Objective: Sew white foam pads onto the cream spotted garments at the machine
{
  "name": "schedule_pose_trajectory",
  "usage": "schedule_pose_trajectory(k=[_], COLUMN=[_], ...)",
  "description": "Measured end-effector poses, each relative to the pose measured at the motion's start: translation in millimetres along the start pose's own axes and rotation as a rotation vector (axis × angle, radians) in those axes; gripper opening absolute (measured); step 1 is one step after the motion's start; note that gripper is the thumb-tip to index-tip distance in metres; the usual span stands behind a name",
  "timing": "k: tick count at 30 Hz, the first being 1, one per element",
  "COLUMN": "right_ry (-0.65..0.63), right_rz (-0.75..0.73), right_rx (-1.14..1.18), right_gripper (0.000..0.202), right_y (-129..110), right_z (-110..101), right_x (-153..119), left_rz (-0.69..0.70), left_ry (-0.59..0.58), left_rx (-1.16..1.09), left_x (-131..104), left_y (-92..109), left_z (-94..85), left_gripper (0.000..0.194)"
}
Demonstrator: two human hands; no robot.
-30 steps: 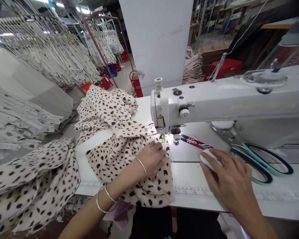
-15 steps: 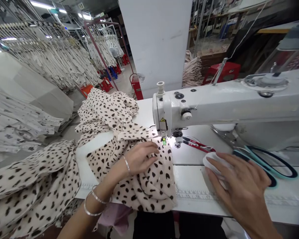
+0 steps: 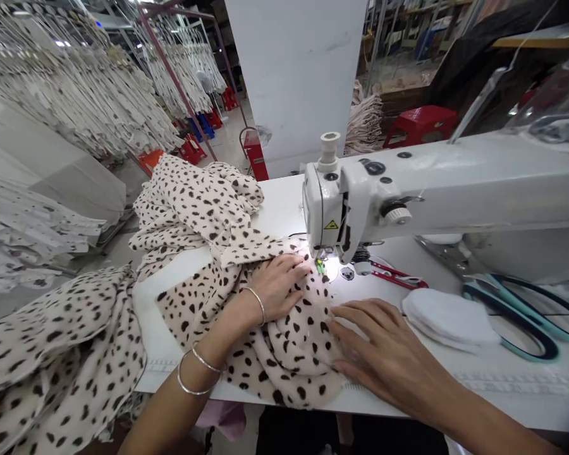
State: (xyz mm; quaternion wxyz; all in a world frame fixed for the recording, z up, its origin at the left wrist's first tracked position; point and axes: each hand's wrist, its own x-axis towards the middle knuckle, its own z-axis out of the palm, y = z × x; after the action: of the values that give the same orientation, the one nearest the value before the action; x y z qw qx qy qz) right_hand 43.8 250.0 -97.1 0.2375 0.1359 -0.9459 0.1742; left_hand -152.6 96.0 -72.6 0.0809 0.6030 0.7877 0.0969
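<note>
A cream fabric with dark spots (image 3: 308,354) lies under the needle area of the white sewing machine (image 3: 329,205), beside a small green piece (image 3: 320,266) at the presser foot. My left hand (image 3: 279,287) rests flat on this cloth, fingertips just left of the foot. My right hand (image 3: 377,354) is at the cloth's right edge with fingers stretched out; whether it pinches the edge is not visible. To the right of that hand lie stacked white fabric pieces (image 3: 448,316).
Teal-handled scissors (image 3: 516,316) and red thread snips (image 3: 398,276) lie right of the needle. More spotted cloth heaps up at the far left (image 3: 66,354) and behind. Past the table stand a white pillar (image 3: 298,82), a red stool (image 3: 422,123) and hanging garments (image 3: 85,95).
My right hand has left the white fabric pieces and moved left to the spotted cloth's edge. My left hand stays on the cloth. The view has shifted slightly.
</note>
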Motion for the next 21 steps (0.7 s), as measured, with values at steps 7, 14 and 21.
schedule_pose_trajectory(k=[7, 14, 21], right_ry=[-0.027, -0.054, 0.002], right_rz=[0.051, 0.067, 0.055], right_rx=[0.008, 0.001, -0.015], right_gripper=[0.027, 0.036, 0.028], right_y=[-4, -2, -2], right_z=[2, 4, 4], right_x=[-1, 0, -4], left_rz=[-0.045, -0.076, -0.123], left_ry=[0.044, 0.053, 0.017], left_rx=[-0.004, 0.015, 0.042], left_x=[-1, 6, 7], left_y=[-1, 1, 4], left_z=[7.3, 8.7, 4.5], left_gripper=[0.042, 0.037, 0.035])
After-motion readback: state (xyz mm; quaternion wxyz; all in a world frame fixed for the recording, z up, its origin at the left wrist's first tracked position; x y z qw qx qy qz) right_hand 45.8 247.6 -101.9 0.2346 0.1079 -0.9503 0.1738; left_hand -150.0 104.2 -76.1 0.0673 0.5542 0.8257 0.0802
